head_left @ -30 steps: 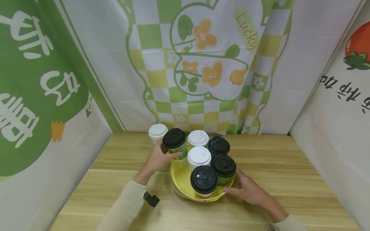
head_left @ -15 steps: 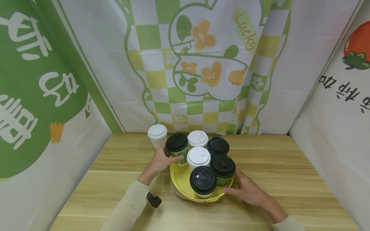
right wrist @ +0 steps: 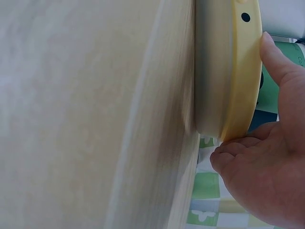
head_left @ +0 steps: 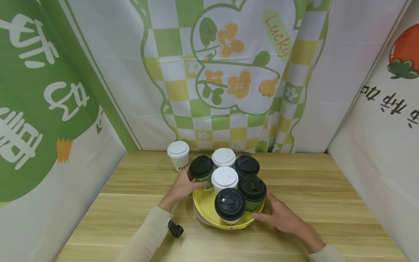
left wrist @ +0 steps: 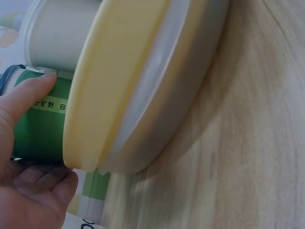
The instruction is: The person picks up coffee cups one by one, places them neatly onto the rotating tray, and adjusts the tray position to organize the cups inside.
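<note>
A yellow round tray (head_left: 204,211) sits mid-table with several lidded paper cups on it. My left hand (head_left: 195,181) grips a green cup with a black lid (head_left: 201,168) at the tray's back left. In the left wrist view the thumb (left wrist: 28,95) lies across that green cup (left wrist: 40,133), beside the tray's rim (left wrist: 109,81). My right hand (head_left: 264,208) holds the tray's right rim. In the right wrist view its thumb (right wrist: 279,67) lies on top of the rim (right wrist: 243,76) with the fingers curled under it.
On the tray stand two white-lidded cups (head_left: 224,177) and three more black-lidded cups (head_left: 230,204). A white cup (head_left: 178,154) stands off the tray at the back left. Printed cloth walls close in the wooden table (head_left: 327,196) on three sides.
My left hand has lowered the green black-lidded cup, moving it right into the tray's back left. The white cup behind it now shows fully. The right hand has stayed on the rim.
</note>
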A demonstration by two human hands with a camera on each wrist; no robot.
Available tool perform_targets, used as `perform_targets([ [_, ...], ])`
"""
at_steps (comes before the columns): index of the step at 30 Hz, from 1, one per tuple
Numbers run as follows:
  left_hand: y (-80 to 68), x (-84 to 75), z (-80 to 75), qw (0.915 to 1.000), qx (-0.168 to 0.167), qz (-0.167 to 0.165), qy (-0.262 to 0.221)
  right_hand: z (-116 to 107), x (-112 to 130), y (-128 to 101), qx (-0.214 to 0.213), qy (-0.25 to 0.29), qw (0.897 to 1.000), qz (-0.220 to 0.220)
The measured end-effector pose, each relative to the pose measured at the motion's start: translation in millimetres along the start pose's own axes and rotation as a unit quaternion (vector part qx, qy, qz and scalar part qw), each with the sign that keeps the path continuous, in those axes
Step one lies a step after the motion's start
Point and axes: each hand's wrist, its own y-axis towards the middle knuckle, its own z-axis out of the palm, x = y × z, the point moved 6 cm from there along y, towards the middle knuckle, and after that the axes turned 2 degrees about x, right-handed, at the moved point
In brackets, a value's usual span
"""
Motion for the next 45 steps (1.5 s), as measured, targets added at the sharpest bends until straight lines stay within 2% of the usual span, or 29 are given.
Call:
perform_targets([
  [4,0.5,-0.7,3.3,0.9998,0.002,0.019,0.005,-0.3,-0.2,-0.5,-0.001,0.002,1.000,-0.001],
  [10,1.9,-1.9,6.1,0.9995,0.006,0.030,0.007,-0.4,-0.6,-1.5,0.000,0.004,1.000,0.000],
  [14,0.1,-4.1,7.3,0.9987,0.029,0.039,0.019,-1.1,-0.8,-2.4,-0.004,0.001,1.000,0.004],
  [17,-6.6,-1.8,0.9,0.9976,0.046,0.025,0.045,-1.0,-0.1,-2.2,-0.006,0.001,1.000,0.000],
  [20,-16.1,2.2,-13.9,0.9947,0.056,0.000,0.086,-0.4,1.3,-1.5,-0.004,-0.001,1.000,-0.009],
  [26,-25.4,7.5,-52.7,0.9901,0.034,-0.036,0.131,-3.8,3.7,-1.9,-0.010,-0.011,1.000,-0.012],
  [33,-20.1,16.3,-87.8,0.9839,-0.025,-0.075,0.160,-3.6,7.5,-2.8,-0.017,-0.008,1.000,-0.009],
  [38,-9.5,20.5,-99.9,0.9773,-0.058,-0.090,0.183,0.9,13.0,-3.1,-0.029,-0.007,1.000,-0.006],
  [45,10.2,24.3,-102.3,0.9757,-0.087,-0.091,0.179,8.6,20.0,-8.1,-0.027,-0.004,0.998,0.059],
])
